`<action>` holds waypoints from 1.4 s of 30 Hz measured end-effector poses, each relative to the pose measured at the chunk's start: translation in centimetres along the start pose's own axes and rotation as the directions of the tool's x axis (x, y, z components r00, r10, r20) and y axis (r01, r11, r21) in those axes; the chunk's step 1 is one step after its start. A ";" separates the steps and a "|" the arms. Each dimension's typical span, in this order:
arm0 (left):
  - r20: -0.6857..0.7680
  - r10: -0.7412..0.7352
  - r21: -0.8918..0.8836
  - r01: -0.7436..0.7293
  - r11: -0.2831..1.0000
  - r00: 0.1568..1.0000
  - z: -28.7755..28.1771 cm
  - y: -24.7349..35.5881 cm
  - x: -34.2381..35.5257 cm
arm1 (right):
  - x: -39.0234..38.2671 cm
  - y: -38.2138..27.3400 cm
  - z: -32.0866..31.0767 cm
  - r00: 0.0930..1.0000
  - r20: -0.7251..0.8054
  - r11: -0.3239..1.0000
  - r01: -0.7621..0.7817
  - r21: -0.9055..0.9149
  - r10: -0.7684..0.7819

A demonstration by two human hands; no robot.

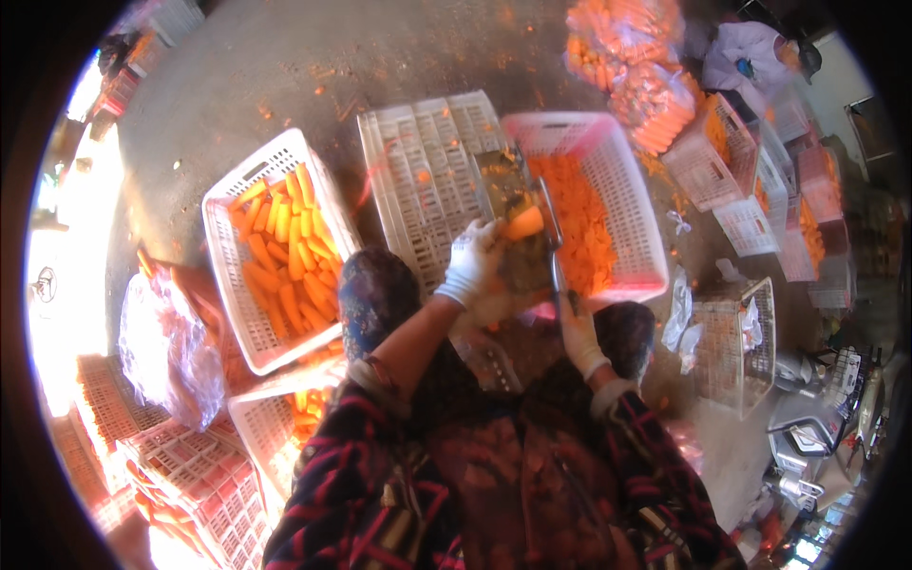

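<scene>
A carrot (524, 223) is being gripped by the left hand (472, 256), a peeler (558, 273) by the right hand (579, 332); right of the grip, peelings (583, 233) are being held in a crate (635, 209); beyond, grey floor (285, 62) is being speckled orange.

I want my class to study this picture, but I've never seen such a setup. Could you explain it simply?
There is no robot here: a person works with two gloved hands. The one picture looks down from a camera on the person's head; its wide lens bends straight edges. The left hand holds an orange carrot; the right hand grips a long metal tool. Ahead is a slatted crate. Left of it, a white crate holds carrots; to its right, a pinkish-white crate holds orange scraps.
</scene>
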State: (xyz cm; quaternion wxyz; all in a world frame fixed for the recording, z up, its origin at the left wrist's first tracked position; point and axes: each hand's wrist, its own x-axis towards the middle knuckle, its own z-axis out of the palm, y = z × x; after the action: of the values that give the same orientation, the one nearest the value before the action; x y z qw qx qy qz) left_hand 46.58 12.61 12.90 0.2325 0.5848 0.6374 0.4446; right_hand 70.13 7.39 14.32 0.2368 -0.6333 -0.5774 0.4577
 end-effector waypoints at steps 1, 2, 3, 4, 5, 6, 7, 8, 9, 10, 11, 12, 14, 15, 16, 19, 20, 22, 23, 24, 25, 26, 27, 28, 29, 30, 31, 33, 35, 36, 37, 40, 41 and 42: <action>-0.001 0.005 -0.004 -0.005 1.000 1.000 -0.3 -0.2 0.5 | 1.0 0.8 0.0 1.000 0.014 0.999 0.018 0.033 -0.018; 0.001 -0.004 -0.017 0.004 1.000 1.000 -0.4 -0.4 0.0 | 1.1 1.2 -0.9 0.906 0.181 0.777 0.421 -0.467 -0.382; 0.004 -0.013 -0.031 0.013 0.999 1.000 -0.5 -0.5 -0.1 | 1.5 1.5 -1.5 0.901 0.189 0.805 0.433 -0.406 -0.390; -0.050 0.033 -0.076 -0.037 0.996 0.998 -0.5 -0.6 0.0 | 1.3 0.5 -2.2 0.897 0.202 0.831 0.441 -0.340 -0.393; -0.052 0.014 -0.057 -0.017 0.998 0.999 -0.8 -0.7 -0.2 | -0.4 -4.5 -3.0 0.935 0.247 0.935 0.304 -0.183 -0.256; -0.043 0.000 -0.055 -0.002 0.998 0.999 -0.9 -0.3 0.1 | -2.4 -9.9 -4.3 0.957 0.269 0.991 0.125 -0.049 -0.108; -0.028 -0.013 -0.047 0.012 0.999 1.000 -0.8 0.0 0.2 | -2.8 -13.2 -5.1 0.959 0.273 0.973 -0.136 0.188 0.081; -0.052 0.021 -0.105 -0.026 0.994 0.998 -0.4 0.2 0.2 | -2.7 -13.9 -5.0 0.948 0.260 0.942 -0.245 0.230 0.183; -0.026 0.005 -0.115 -0.008 0.993 1.000 -0.4 0.4 0.1 | -2.6 -14.1 -4.9 0.928 0.253 0.898 -0.341 0.277 0.274; 0.007 0.004 -0.140 -0.003 0.990 1.000 -0.1 1.1 0.6 | -1.7 -8.2 -3.8 0.993 0.115 0.999 0.005 0.054 -0.011; 0.028 -0.011 -0.144 0.015 0.990 1.000 -0.1 1.2 0.8 | -1.6 -6.3 -2.4 0.999 0.038 0.999 0.035 0.005 -0.035; 0.018 -0.013 -0.147 0.015 0.989 1.000 0.2 1.0 0.7 | -1.5 -4.6 -1.0 0.998 -0.040 0.997 0.055 -0.057 -0.058; -0.001 -0.009 -0.143 0.009 0.990 1.000 0.6 0.1 0.6 | -0.1 0.5 -0.1 0.991 -0.060 0.991 0.118 -0.071 -0.122; -0.020 0.003 -0.105 -0.005 0.994 1.000 0.1 -0.3 1.2 | 1.3 2.0 0.8 0.983 -0.069 0.984 0.166 -0.065 -0.170; -0.035 -0.001 -0.073 -0.002 0.997 0.999 0.0 -0.6 0.9 | 0.3 -1.9 -0.3 0.984 0.116 0.984 -0.150 0.093 0.138; -0.084 0.009 -0.085 -0.016 0.996 0.996 0.1 -0.6 0.4 | -1.0 -4.8 -3.0 0.894 0.195 0.859 0.443 -0.256 -0.403; -0.076 -0.006 -0.129 -0.004 0.992 0.997 0.0 -0.4 0.5 | -2.4 -9.8 -4.2 0.965 0.261 0.996 -0.030 0.079 0.008; -0.056 0.002 -0.175 -0.012 0.985 0.998 0.2 -0.3 1.3 | -2.6 -14.1 -5.3 0.969 0.243 0.990 0.001 0.144 -0.037; -0.036 0.013 -0.137 -0.018 0.990 0.999 0.3 -0.3 1.2 | -2.8 -15.3 -5.0 0.962 0.244 0.963 -0.177 0.202 0.125; -0.017 0.024 -0.099 -0.026 0.995 1.000 0.3 -0.3 1.0 | -2.0 -10.4 -3.3 0.987 0.145 0.986 -0.093 0.140 0.073; 0.005 0.049 -0.069 -0.048 0.996 0.999 0.4 0.1 1.5 | -1.1 -5.2 -1.8 0.999 0.033 0.998 -0.010 0.069 0.007; 0.009 0.028 -0.112 -0.026 0.993 1.000 0.4 0.2 1.5 | -1.3 -4.4 -1.1 0.999 0.009 0.999 -0.037 0.005 0.037; 0.012 0.010 -0.153 -0.008 0.988 1.000 0.4 0.3 1.5 | -0.9 -2.8 -0.7 0.999 0.007 0.999 -0.034 -0.007 0.034; 0.017 -0.004 -0.190 0.007 0.982 1.000 0.3 0.5 1.5 | -0.3 -0.7 -0.2 1.000 0.004 0.999 -0.030 -0.013 0.031; 0.003 0.009 -0.159 -0.008 0.987 1.000 0.0 0.1 1.9 | 0.6 -0.5 0.2 1.000 0.008 1.000 -0.009 -0.012 0.009; -0.009 0.023 -0.128 -0.023 0.991 1.000 0.0 -0.6 2.0 | 0.7 -0.2 -0.1 0.998 0.038 0.999 -0.044 -0.015 0.045; -0.014 0.024 -0.106 -0.026 0.994 1.000 0.1 -1.0 1.5 | 0.8 -0.7 -1.0 0.987 0.086 0.976 0.145 -0.164 -0.132; -0.032 0.007 -0.130 -0.011 0.992 0.999 -0.1 -0.6 1.4 | -0.5 -4.1 -3.4 0.869 0.244 0.763 0.494 -0.416 -0.429; 0.006 -0.009 -0.119 0.010 0.993 1.000 -0.2 -0.2 1.4 | -2.6 -13.1 -4.9 0.961 0.261 0.948 -0.161 0.273 0.088; 0.025 -0.003 -0.114 0.005 0.994 1.000 0.1 -0.1 1.4 | -2.8 -14.1 -4.9 0.969 0.242 0.965 -0.117 0.234 0.058; 0.034 0.002 -0.102 0.001 0.995 0.999 0.0 -0.1 1.5 | -2.9 -14.7 -4.6 0.972 0.233 0.979 -0.067 0.194 0.020; 0.048 0.011 -0.156 -0.003 0.988 0.999 0.6 0.1 2.2 | -1.3 -4.0 -0.5 0.998 -0.049 0.999 0.049 0.011 -0.048; 0.045 0.002 -0.177 0.006 0.984 0.999 0.6 0.0 2.1 | -0.5 -1.8 0.0 0.999 -0.027 1.000 0.023 0.019 -0.023; 0.054 -0.007 -0.161 0.015 0.987 0.999 0.5 0.1 1.8 | 0.1 0.0 0.2 1.000 -0.012 1.000 -0.007 0.027 0.007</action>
State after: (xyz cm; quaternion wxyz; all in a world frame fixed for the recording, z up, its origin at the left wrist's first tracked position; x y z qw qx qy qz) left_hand 46.64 14.48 13.15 0.2983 0.5722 0.5961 0.4778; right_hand 69.96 7.48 14.20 0.2474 -0.6348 -0.5674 0.4624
